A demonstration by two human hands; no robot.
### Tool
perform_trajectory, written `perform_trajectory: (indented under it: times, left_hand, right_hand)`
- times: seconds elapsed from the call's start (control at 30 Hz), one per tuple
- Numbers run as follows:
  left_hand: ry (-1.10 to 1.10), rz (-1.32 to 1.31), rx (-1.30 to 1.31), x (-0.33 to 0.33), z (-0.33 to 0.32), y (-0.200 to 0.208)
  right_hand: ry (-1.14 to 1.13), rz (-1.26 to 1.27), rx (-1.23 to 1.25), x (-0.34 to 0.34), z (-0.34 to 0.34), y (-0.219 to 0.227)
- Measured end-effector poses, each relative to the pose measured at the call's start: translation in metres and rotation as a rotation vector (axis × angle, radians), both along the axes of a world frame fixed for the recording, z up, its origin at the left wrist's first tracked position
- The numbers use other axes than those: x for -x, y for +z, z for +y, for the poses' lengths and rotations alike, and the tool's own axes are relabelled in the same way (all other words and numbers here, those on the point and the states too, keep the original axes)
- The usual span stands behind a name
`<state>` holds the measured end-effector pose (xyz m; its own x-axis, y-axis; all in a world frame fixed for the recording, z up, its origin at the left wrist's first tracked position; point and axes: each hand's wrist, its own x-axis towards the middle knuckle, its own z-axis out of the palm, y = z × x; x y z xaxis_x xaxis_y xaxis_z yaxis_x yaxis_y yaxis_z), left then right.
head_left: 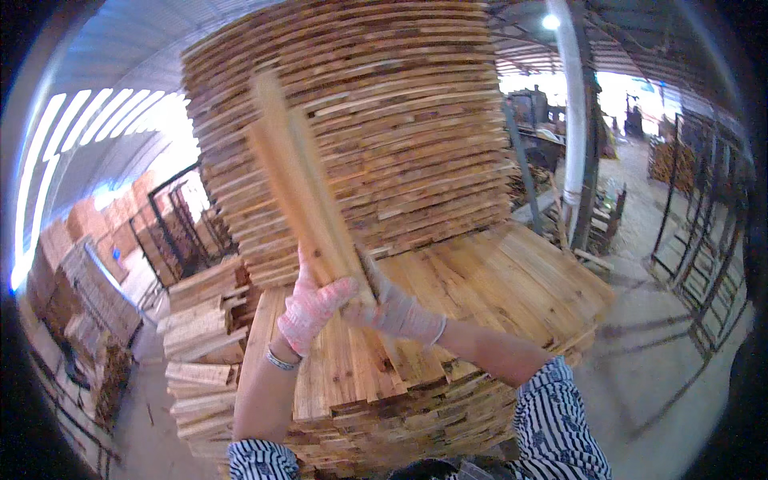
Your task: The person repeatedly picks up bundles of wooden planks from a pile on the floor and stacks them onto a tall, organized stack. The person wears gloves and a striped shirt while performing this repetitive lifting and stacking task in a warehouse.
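Note:
Both of my hands wear knitted gloves and grip a small bundle of wooden boards (pixel 308 204), raised and tilted with its far end up and to the left. My left hand (pixel 314 308) is wrapped round the near end from the left, thumb across the face. On the other side, my right hand (pixel 400 312) clasps the lower right edge; some of its fingers are hidden behind the wood. Beneath them lies a low stack topped with a layer of boards laid side by side (pixel 480 280). The bundle's far end is slightly blurred.
A tall stack of boards (pixel 416 128) rises directly behind the low one. To the left stands a rougher pile of short boards (pixel 196 328). A pale post (pixel 572 120) is at the right, with black metal racks (pixel 696 232) farther over on the concrete floor (pixel 632 392).

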<state>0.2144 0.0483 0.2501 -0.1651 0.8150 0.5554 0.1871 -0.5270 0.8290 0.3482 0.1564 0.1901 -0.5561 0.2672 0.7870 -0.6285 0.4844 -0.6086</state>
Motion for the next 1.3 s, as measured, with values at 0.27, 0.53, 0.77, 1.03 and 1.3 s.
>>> perform_trajectory:
  times: [0.27,0.53,0.77,1.03,1.3]
  left_hand:
    - [-0.054,-0.28,0.014,0.022,0.07,-0.012]
    - [-0.01,-0.108,0.378,0.038,0.006,0.068]
    - [0.222,0.172,0.715,0.123,-0.004,0.018]
    - [-0.011,0.659,0.788,0.072,0.019,-0.01]
    - [0.085,1.25,0.734,0.046,0.044,-0.053]
  right_hand:
    - [-0.275,0.04,0.28,-0.077,0.006,0.014]
    - [-1.039,0.147,0.94,-0.274,-0.035,-0.062]
    - [-1.174,0.591,1.192,-0.308,-0.015,-0.148]
    - [-1.948,-0.167,1.386,-0.246,0.055,-0.17]
    - [-2.065,-0.11,0.885,-0.309,0.095,-0.286]
